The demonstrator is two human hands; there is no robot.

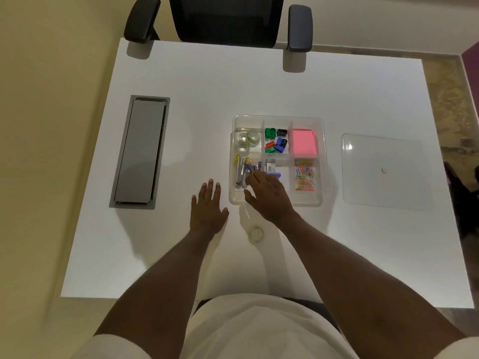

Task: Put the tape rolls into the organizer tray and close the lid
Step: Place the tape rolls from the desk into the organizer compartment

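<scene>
The right hand (268,193) reaches over the organizer tray's (322,161) near-left part, fingers loose, grasping nothing. The left hand (207,206) lies flat and released on the tabletop (207,86) just left of the tray. One tape roll (256,233) sits toward the near edge; three tape rolls (246,139) fill the tray's far-left compartment. The clear lid (383,172) lies toward the right edge.

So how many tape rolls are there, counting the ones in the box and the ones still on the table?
Tape rolls in the organizer tray, far-left compartment: 3 (one at, one at, one at)
Tape rolls on the table, near the person: 1
Total: 4
They are clear and hard to see, so one could be hidden.
</scene>
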